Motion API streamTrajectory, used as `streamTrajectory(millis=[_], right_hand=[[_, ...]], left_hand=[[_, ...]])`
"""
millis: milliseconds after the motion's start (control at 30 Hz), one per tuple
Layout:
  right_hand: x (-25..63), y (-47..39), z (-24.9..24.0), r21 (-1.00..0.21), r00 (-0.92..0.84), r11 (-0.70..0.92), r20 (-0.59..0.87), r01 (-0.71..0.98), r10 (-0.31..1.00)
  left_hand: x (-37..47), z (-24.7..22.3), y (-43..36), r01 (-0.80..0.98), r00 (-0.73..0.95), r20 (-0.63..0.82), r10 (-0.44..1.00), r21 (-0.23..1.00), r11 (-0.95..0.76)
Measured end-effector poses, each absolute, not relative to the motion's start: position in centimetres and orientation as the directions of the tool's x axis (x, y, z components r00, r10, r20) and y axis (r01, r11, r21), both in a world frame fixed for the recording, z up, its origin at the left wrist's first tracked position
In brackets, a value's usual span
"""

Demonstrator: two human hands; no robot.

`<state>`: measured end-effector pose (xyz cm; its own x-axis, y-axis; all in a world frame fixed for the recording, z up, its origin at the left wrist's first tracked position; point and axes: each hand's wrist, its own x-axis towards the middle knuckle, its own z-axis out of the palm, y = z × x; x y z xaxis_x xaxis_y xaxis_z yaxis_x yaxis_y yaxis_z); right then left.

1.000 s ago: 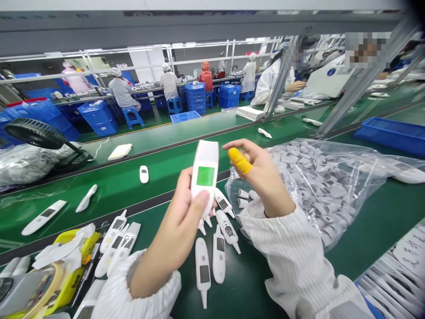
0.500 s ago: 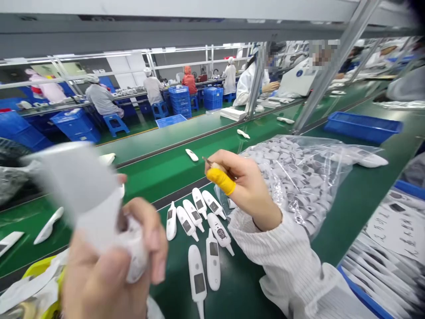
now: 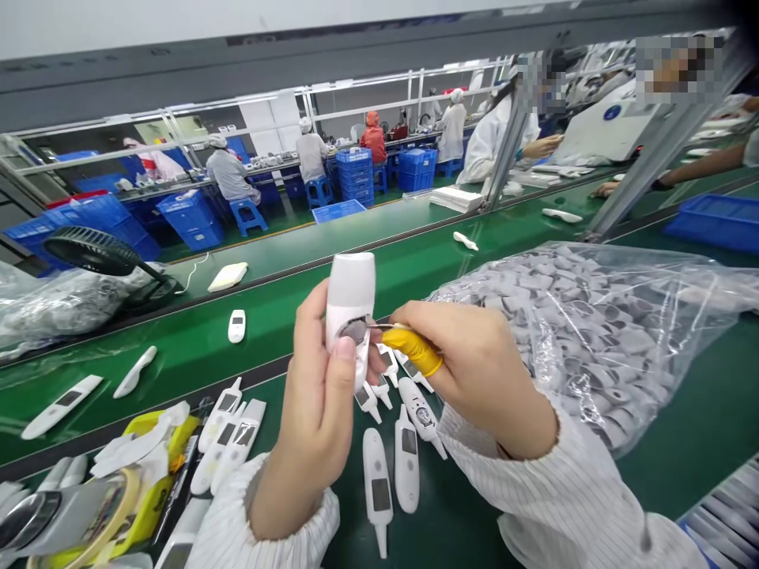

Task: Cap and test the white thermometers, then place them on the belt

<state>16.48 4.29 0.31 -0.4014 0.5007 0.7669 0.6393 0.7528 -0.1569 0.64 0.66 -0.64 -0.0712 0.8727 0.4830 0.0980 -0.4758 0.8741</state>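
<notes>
Upright in my left hand (image 3: 317, 411) is a white ear thermometer (image 3: 349, 296), capped end up, my thumb pressed beside a round dark opening in its body. My right hand (image 3: 480, 367), with a yellow finger cot (image 3: 412, 349) on one digit, pinches a thin pointed metal tool (image 3: 380, 325). The tool's tip is at the edge of that opening; whether it touches cannot be made out. Below my hands several white thermometers (image 3: 378, 482) lie on the green bench. One of them (image 3: 424, 415) shows a round, dark opening. Some are partly hidden by my hands.
Right of my hands lies a clear bag (image 3: 563, 332) of grey-white caps. A yellow tray (image 3: 157, 506) with tape stands at left, beside more thermometers (image 3: 228, 442). Beyond runs a green conveyor (image 3: 296, 304) carrying white thermometers. A black fan (image 3: 98, 251) and co-workers are farther back.
My left hand has moved right with the thermometer, now steady and in front of me. The tool in my right hand has come to the thermometer's opening. The view has swung left.
</notes>
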Motion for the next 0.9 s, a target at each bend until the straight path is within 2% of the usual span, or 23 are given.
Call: streamTrajectory(millis=[67,133,233,300,400,467,533,633,800,900], right_hand=[[16.6,4.5,0.1,-0.091,-0.416,0.722,0.766,0.686,0.491],[16.7,4.9,0.0,-0.108,-0.448,0.744,0.739,0.659,0.504],[16.6,5.8,-0.2,-0.281,-0.515,0.851,0.697,0.443,0.499],[16.4,6.3,-0.3,-0.312,-0.477,0.89,0.759,0.331,0.443],[16.1,6.4,-0.3,-0.13,-0.392,0.912,0.873,0.388,0.292],[16.0,6.3,-0.3,-0.012,-0.43,0.896,0.875,0.444,0.225],[16.0,6.2,-0.3,0.032,-0.466,0.889,0.86,0.456,0.208],[16.0,6.3,-0.3,0.009,-0.441,0.915,0.878,0.404,0.186],[15.7,6.1,-0.7,-0.105,-0.208,0.934,0.961,0.342,0.184],[15.5,5.6,-0.7,-0.022,-0.222,0.916,0.968,0.401,0.12]], left_hand=[[0.6,-0.8,0.9,0.28,-0.065,0.547,0.835,0.813,-0.511],[0.3,-0.7,1.1,0.303,-0.065,0.5,0.864,0.834,-0.46],[-0.3,-0.1,1.4,-0.002,0.051,0.269,0.962,0.963,-0.269],[-0.7,0.3,1.7,-0.162,0.181,0.161,0.97,0.978,-0.132],[-0.9,0.6,2.2,-0.225,0.228,0.099,0.969,0.973,-0.046],[-0.8,0.5,2.3,-0.217,0.244,0.068,0.967,0.976,-0.013],[-0.7,0.3,2.3,-0.207,0.275,0.052,0.96,0.978,0.006],[-0.5,0.1,2.2,-0.218,0.303,0.058,0.951,0.976,0.01],[-0.4,0.0,1.9,-0.237,0.295,0.116,0.948,0.971,-0.045],[-0.1,-0.1,1.7,-0.228,0.207,0.159,0.965,0.967,-0.111]])
